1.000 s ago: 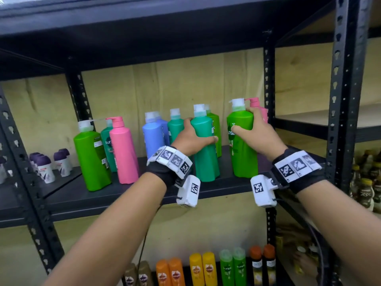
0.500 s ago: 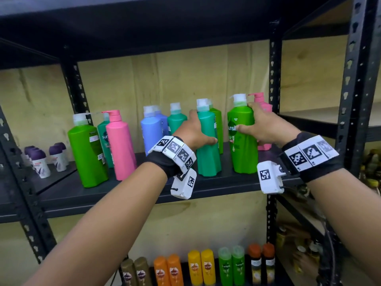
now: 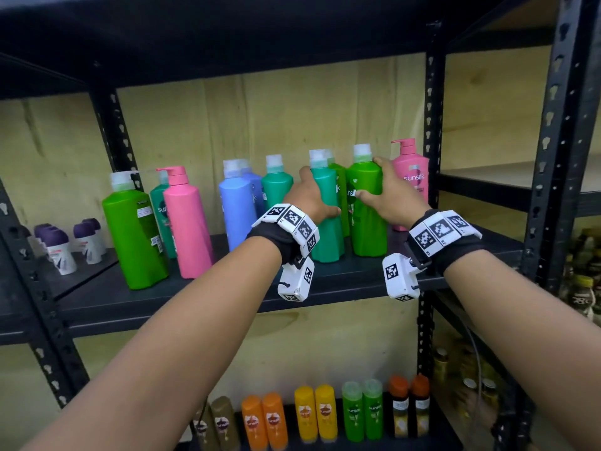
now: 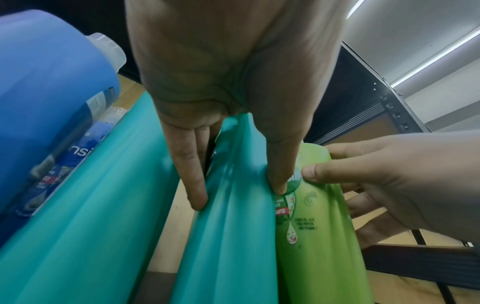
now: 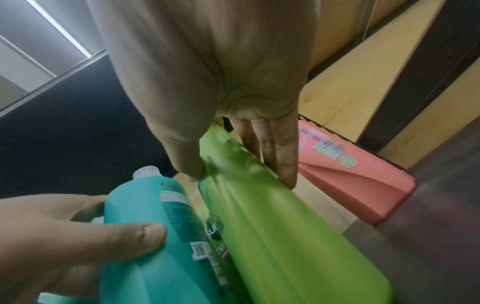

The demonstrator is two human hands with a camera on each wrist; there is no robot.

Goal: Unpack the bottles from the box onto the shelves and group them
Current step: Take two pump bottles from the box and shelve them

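Both bottles have slid rightward: left hand (image 3: 309,200) grips teal bottle (image 3: 327,229), right hand (image 3: 387,196) grips green bottle (image 3: 366,222) (pink bottle (image 3: 411,177) just beside).

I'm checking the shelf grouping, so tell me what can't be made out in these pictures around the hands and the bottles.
- Box: in no view.
- Light green bottle behind the teal bottle: head view, mostly hidden by it and the left hand.
- Pink bottle lower half: head view, covered by the right hand and the green bottle.
- Small bottles at the right edge: blurred, cut off.
- Teal label text: right wrist view, too small.
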